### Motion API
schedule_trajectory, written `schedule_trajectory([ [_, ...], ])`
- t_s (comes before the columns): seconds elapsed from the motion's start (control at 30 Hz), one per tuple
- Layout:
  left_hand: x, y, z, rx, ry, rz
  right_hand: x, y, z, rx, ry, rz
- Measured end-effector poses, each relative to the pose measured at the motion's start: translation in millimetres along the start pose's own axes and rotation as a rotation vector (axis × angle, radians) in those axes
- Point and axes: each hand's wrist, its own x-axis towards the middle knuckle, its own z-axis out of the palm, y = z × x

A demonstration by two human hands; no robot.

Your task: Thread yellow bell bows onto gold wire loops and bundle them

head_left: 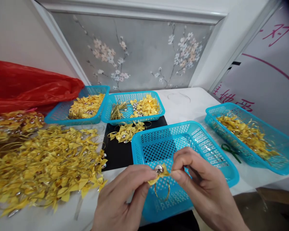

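My left hand (127,195) pinches a yellow ribbon bow with a silver bell (159,169) between thumb and forefinger. At the bow's other end, the closed thumb and forefinger of my right hand (197,179) press on the ribbon's tip. A loop of gold wire tie (168,192) hangs below the bow. Both hands are over the near part of a blue perforated basket (207,141), whose visible bottom shows no bows.
A big pile of yellow bows (45,166) covers the left of the white table. Behind stand two blue baskets, one holding bows and gold ties (119,110). Another basket of bows (245,134) is on the right, beside a green ribbon (231,150). A red plastic bag (31,85) lies back left.
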Motion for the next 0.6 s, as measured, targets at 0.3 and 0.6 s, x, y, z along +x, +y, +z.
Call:
schedule_trajectory([
  [0.3, 4.5, -6.3, 5.0, -0.495, -0.036, -0.424, -6.7, 0.2, -23.2, -0.15, 0.139, 0.01],
  [0.6, 7.6, -26.5, 19.2, -0.551, 0.073, -0.54, -28.9, 61.1, -138.8, -0.623, 0.57, 0.293],
])
